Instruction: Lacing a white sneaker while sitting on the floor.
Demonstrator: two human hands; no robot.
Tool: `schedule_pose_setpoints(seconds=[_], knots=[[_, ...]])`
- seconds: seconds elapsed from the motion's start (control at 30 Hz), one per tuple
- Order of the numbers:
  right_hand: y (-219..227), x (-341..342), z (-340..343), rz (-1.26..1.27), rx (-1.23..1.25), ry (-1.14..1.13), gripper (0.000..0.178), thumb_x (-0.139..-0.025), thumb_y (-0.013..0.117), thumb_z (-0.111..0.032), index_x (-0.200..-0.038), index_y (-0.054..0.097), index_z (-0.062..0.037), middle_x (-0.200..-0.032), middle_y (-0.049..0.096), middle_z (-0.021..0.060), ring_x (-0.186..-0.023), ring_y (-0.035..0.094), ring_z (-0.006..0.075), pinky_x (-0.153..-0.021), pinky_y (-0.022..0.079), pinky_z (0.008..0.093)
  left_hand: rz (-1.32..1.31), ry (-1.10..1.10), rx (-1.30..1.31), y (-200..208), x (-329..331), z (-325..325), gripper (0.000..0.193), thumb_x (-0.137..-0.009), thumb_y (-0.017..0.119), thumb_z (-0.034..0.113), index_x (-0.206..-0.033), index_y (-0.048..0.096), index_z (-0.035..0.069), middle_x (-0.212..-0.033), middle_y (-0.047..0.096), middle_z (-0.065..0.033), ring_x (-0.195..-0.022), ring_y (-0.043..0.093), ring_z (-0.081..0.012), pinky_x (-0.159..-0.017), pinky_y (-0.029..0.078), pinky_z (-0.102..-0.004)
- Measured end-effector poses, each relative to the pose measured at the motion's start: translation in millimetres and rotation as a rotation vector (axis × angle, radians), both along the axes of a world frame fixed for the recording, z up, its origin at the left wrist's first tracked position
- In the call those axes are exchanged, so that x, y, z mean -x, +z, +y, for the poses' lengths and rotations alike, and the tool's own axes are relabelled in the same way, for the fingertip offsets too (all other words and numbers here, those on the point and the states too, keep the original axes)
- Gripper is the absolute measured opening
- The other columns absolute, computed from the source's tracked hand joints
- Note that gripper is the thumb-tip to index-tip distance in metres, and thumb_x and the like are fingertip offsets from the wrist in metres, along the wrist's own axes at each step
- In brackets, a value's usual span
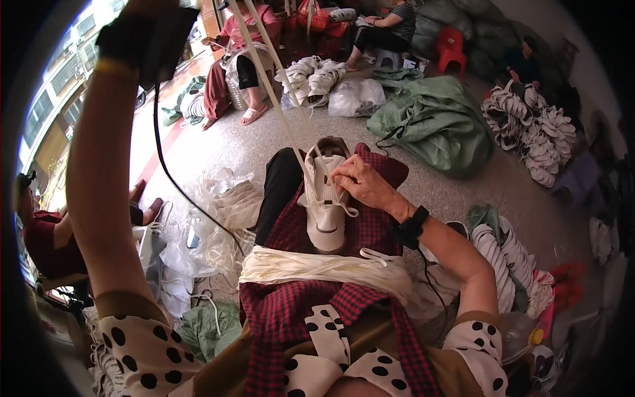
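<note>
A white sneaker (326,218) rests on my lap, its toe toward me and its opening facing away. Two long cream shoelace ends (266,83) run taut from its front eyelets up past the top edge. My right hand (364,182) is at the sneaker's right side, fingertips pinched together by the tongue; what they grip is too small to make out. A small lace loop (351,211) sticks out below it. My left hand (155,8) is raised high at the upper left, dark and partly cut off, so its fingers are hidden. A bundle of cream laces (324,268) lies across my waist.
A black cable (173,173) hangs from my left wrist band. Green sacks (433,122), piles of white shoes (529,129) and clear plastic bags (198,231) surround me on the floor. Beyond are a red stool (451,51) and several seated people, one in pink (248,30).
</note>
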State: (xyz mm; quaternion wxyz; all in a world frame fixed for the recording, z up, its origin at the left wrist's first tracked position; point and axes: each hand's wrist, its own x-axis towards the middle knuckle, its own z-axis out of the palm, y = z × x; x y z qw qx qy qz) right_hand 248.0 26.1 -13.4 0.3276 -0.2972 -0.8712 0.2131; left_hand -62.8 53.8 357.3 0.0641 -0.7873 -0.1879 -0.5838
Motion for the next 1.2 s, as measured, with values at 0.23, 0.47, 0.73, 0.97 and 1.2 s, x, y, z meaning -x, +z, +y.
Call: schedule_pose_setpoints(seconds=[0.23, 0.47, 0.73, 0.97, 1.2], knots=[[6.8, -23.6, -27.8, 0.303, 0.352, -0.025, 0.016, -0.086, 0.061, -0.005, -0.101, 0.066, -0.0065, -0.101, 0.06, 0.0045, -0.096, 0.059, 0.0144, -0.08, 0.052, 0.0279, -0.296, -0.078, 0.408, -19.1, 22.8, 67.7, 0.03, -0.095, 0.063, 0.019, -0.106, 0.064, -0.009, -0.103, 0.069, -0.0184, -0.095, 0.07, -0.0231, -0.084, 0.059, -0.0327], [-4.6, -22.4, -36.3, -0.164, -0.1, 0.097, 0.02, -0.072, 0.076, -0.008, -0.09, 0.068, -0.0059, -0.095, 0.06, 0.0061, -0.097, 0.051, 0.0252, -0.088, 0.044, 0.0353, -0.381, -0.098, 0.408, -33.5, 56.9, 89.9, 0.031, -0.095, 0.062, 0.021, -0.105, 0.064, -0.009, -0.098, 0.069, -0.0188, -0.087, 0.071, -0.0229, -0.076, 0.061, -0.0294], [12.8, -6.1, -47.5, -0.011, 0.1, 0.12, 0.014, -0.078, 0.068, -0.004, -0.085, 0.056, -0.0018, -0.079, 0.06, 0.0106, -0.071, 0.062, 0.0249, -0.062, 0.051, 0.0359, -0.242, -0.176, 0.404, -42.9, 22.2, 80.0, 0.027, -0.093, 0.062, 0.017, -0.103, 0.063, -0.008, -0.092, 0.068, -0.0167, -0.08, 0.07, -0.0239, -0.072, 0.061, -0.0326], [-2.5, -11.5, -41.2, -0.097, -0.142, -0.237, 0.019, -0.076, 0.058, 0.001, -0.093, 0.052, -0.003, -0.062, 0.057, 0.014, -0.056, 0.064, 0.0329, -0.053, 0.05, 0.0426, -0.431, 0.105, 0.407, -35.0, 1.2, 70.2, 0.024, -0.089, 0.055, 0.007, -0.102, 0.062, -0.012, -0.088, 0.068, -0.0185, -0.073, 0.07, -0.024, -0.064, 0.061, -0.0324], [28.4, -23.9, -28.2, 0.011, 0.009, -0.298, 0.025, -0.081, 0.057, -0.004, -0.106, 0.058, -0.001, -0.062, 0.062, 0.0118, -0.056, 0.062, 0.0212, -0.057, 0.049, 0.036, -0.393, 0.102, 0.357, -30.2, 2.7, 57.6, 0.024, -0.09, 0.055, 0.009, -0.1, 0.062, -0.012, -0.088, 0.067, -0.0177, -0.073, 0.068, -0.0233, -0.066, 0.06, -0.0333]])
